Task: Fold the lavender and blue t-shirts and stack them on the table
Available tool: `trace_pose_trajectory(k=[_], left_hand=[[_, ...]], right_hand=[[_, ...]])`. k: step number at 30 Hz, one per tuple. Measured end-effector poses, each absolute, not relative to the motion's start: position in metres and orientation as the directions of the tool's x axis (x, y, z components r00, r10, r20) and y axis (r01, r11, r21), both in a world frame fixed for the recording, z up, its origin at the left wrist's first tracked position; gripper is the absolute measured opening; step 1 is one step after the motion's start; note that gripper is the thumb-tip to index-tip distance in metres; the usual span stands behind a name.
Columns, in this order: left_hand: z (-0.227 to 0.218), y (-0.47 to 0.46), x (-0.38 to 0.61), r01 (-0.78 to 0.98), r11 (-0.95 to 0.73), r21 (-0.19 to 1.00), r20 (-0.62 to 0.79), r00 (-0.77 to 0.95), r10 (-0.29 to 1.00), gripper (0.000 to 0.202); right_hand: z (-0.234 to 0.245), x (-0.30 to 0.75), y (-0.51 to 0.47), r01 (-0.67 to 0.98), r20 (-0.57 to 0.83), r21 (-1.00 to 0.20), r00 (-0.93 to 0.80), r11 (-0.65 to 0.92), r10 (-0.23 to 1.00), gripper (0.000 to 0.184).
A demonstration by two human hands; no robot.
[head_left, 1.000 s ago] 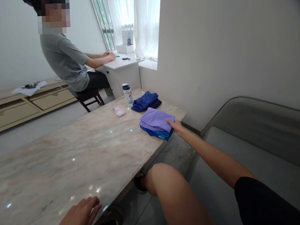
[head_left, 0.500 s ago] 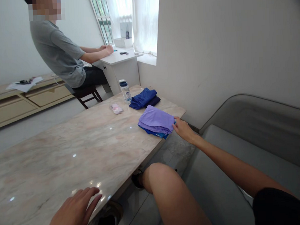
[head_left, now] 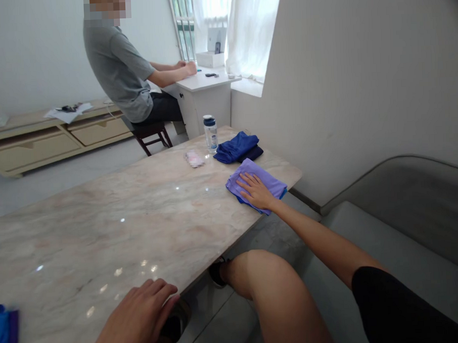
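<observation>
My right hand (head_left: 255, 190) lies flat on a folded lilac cloth (head_left: 262, 182), its fingers spread, and a strip of blue fabric (head_left: 282, 193) shows beneath the cloth. My left hand (head_left: 138, 317) rests at the near edge of the pale pink marble table (head_left: 102, 232), fingers lightly curved and holding nothing. A blue and purple cloth (head_left: 4, 333) pokes in at the lower left corner. Farther along the table are a folded navy-blue garment (head_left: 237, 147), a water bottle with a dark cap (head_left: 211, 134), and a small pink item (head_left: 194, 159), blurred out.
A seated person (head_left: 122, 75) in a grey shirt faces a white desk (head_left: 202, 81) by a curtained window. Low cream drawers (head_left: 60, 133) line the far wall. A grey sofa (head_left: 387, 235) runs along the right, and my knee (head_left: 256, 271) sits below the table edge.
My right hand has moved from the side of the lilac cloth onto its top. The pile looks flatter, with less blue showing. A blue and purple cloth has appeared at the lower left.
</observation>
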State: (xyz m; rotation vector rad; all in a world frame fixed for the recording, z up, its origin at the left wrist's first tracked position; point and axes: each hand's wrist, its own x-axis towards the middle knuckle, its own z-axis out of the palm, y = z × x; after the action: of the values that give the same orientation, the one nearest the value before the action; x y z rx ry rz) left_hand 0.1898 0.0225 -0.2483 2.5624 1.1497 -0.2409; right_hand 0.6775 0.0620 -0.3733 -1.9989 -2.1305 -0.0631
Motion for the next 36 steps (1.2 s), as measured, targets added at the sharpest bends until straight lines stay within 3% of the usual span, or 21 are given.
trace_pose_trajectory(k=[5, 10, 13, 20, 24, 28, 32, 36], left_hand=[[-0.23, 0.013, 0.217, 0.768, -0.625, 0.142, -0.454, 0.611, 0.648, 0.036], [-0.216, 0.004, 0.232, 0.745, -0.637, 0.196, -0.385, 0.656, 0.649, 0.03], [-0.207, -0.002, 0.228, 0.729, -0.638, 0.247, -0.32, 0.683, 0.657, 0.028], [-0.204, 0.014, 0.176, 0.822, -0.526, 0.218, -0.225, 0.567, 0.792, 0.017], [-0.233, 0.021, 0.123, 0.9, -0.383, 0.209, -0.179, 0.42, 0.889, 0.018], [-0.266, 0.01, 0.055, 0.96, -0.195, 0.199, -0.123, 0.222, 0.967, 0.021], [-0.284, -0.005, -0.011, 0.981, 0.075, 0.179, -0.058, -0.065, 0.996, 0.019], [-0.292, -0.007, -0.054, 0.945, 0.297, 0.135, -0.002, -0.3, 0.954, 0.036]], right_hand=[[-0.371, 0.678, 0.068, 0.999, 0.166, -0.035, 0.011, -0.006, 0.986, 0.061], [-0.345, 0.65, 0.073, 0.996, -0.055, 0.083, 0.015, -0.01, 0.998, 0.063], [-0.314, 0.605, 0.081, 0.995, -0.217, 0.089, 0.067, -0.048, 0.974, 0.064], [-0.242, 0.443, 0.106, 0.988, -0.226, -0.037, -0.156, 0.152, 0.961, 0.045], [-0.241, 0.372, 0.093, 0.956, -0.244, -0.127, -0.287, 0.264, 0.926, 0.048], [-0.247, 0.342, 0.078, 0.863, -0.363, -0.308, -0.496, 0.401, 0.789, 0.034], [-0.246, 0.336, 0.087, 0.815, -0.2, -0.44, -0.498, 0.376, 0.844, 0.041], [-0.245, 0.327, 0.095, 0.785, -0.148, -0.493, -0.5, 0.375, 0.853, 0.044]])
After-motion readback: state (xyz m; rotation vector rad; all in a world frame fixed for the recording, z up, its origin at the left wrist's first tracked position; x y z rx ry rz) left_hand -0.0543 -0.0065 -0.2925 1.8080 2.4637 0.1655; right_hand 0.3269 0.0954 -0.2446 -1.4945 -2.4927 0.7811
